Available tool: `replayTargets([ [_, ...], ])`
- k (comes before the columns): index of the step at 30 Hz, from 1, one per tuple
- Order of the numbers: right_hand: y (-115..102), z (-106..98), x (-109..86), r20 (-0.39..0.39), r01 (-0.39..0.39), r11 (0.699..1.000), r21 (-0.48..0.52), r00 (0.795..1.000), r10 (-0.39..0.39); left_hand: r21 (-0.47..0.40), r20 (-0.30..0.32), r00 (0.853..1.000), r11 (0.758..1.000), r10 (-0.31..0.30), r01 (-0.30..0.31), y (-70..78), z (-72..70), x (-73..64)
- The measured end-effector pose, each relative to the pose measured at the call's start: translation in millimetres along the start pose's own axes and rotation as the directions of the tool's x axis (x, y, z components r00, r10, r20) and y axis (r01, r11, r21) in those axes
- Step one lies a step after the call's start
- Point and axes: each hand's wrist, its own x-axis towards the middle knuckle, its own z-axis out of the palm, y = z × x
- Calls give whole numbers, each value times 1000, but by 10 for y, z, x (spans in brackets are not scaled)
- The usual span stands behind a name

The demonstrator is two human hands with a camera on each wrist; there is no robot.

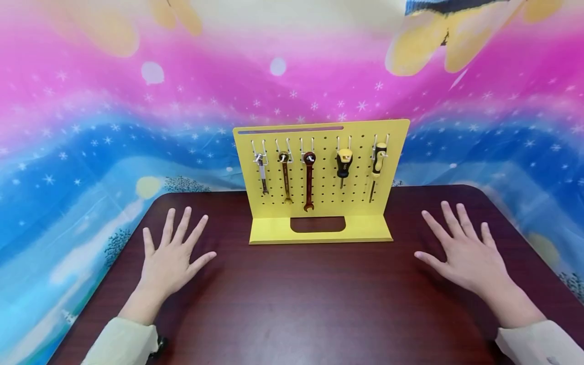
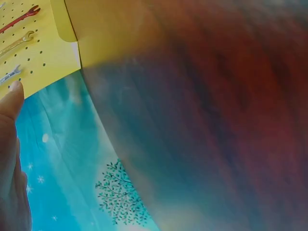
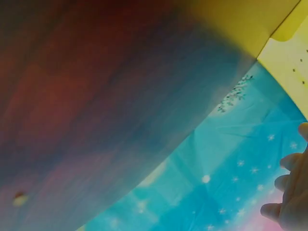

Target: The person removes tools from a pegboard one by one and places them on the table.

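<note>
My left hand is spread over the left side of the dark table, fingers straight and holding nothing. On the right, my right hand is spread the same way, also with nothing in it. Between and beyond them stands a yellow pegboard on a flat base. From its hooks hang a small silver wrench, a gold-toned wrench and a reddish-brown wrench. Farther right hang a short black-and-yellow screwdriver and a longer one, a yellow-and-black screwdriver.
A pink and blue patterned cloth hangs behind the table and down both sides. The pegboard base has a cut-out in its middle. A dark band shows at the left sleeve.
</note>
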Motion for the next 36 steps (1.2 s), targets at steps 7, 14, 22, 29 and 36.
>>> replayTargets([
  [7, -162, 7, 86, -7, 20, 1000, 10, 1000, -19, -5, -29, 999, 1000, 25, -25, 63, -31, 48],
  [14, -387, 11, 169, -16, 59, 998, 24, 998, -58, -8, -38, 998, 999, 41, -42, 130, -53, 83],
  [22, -623, -27, 280, -7, 81, 995, 60, 997, -80, -24, -85, 994, 997, 72, -75, 205, -108, 240],
  [29, -834, -79, 407, 20, 96, 987, 126, 995, -99, -49, -104, 991, 995, 83, -89, 267, -235, 465],
  [36, -1085, -85, 528, 10, 162, 970, 184, 986, -166, -97, -122, 988, 989, 98, -111, 336, -388, 674],
])
